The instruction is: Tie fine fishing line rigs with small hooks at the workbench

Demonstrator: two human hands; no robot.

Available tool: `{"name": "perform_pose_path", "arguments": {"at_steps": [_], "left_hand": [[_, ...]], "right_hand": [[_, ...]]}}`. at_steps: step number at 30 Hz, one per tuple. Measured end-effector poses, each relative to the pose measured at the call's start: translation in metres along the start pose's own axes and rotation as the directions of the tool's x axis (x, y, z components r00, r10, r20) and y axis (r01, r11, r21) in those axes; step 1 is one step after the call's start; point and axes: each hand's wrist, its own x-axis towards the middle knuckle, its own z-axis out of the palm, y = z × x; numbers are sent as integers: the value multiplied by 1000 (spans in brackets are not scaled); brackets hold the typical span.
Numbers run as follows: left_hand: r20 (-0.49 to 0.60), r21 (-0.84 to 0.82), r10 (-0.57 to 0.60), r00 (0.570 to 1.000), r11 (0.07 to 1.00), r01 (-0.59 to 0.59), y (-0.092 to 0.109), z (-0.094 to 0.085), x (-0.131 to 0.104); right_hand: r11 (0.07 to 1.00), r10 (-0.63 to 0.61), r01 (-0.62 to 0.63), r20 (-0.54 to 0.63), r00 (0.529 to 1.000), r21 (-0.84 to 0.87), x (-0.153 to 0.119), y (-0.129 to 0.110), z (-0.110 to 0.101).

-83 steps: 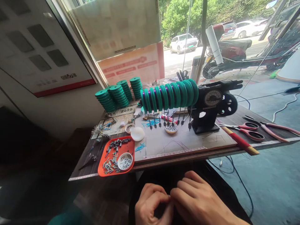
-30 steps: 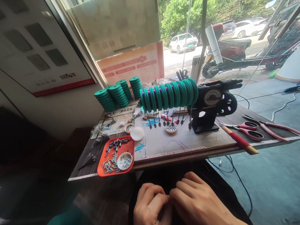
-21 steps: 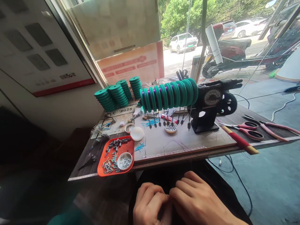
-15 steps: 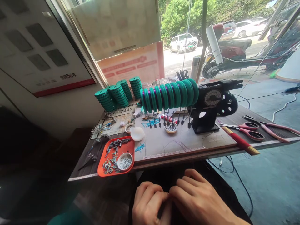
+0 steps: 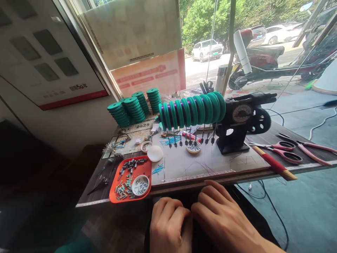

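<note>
Close together below the table's front edge, over my dark-clothed lap, are my two hands. My left hand (image 5: 170, 223) is closed, its fingers curled and the thumb against the index finger. Beside it, my right hand (image 5: 219, 212) is curled too, its fingertips turned down out of sight. Whatever either hand may hold is hidden. On the table ahead stands a black winding machine (image 5: 237, 123) with a dial and a gear. Its shaft carries a row of green spools (image 5: 193, 109) with purple thread. Several small dark weights (image 5: 176, 144) hang beneath them on thin lines.
An orange tray (image 5: 112, 191) holds dark cylinders, small metal pieces and a white bowl (image 5: 134, 190). Green spools stand stacked (image 5: 134, 109) behind. A white lid (image 5: 154, 153) and a dish of beads (image 5: 193, 147) lie mid-table. Scissors (image 5: 286, 158), pliers (image 5: 313, 154) and a red-wrapped stick (image 5: 276, 163) lie right.
Both hands have risen slightly toward the table edge, and their fingertips sit a little further apart. The view has shifted slightly, and the things on the table look unmoved.
</note>
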Motion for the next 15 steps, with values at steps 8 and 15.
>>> {"name": "perform_pose_path", "arguments": {"at_steps": [8, 15], "left_hand": [[57, 79, 43, 997, 996, -47, -1, -6, 7], [71, 111, 68, 995, 991, -76, -3, -7, 10]], "right_hand": [[1000, 25, -25, 19, 1000, 3, 2, 3, -4], [998, 53, -53, 16, 998, 32, 3, 3, -4]]}}
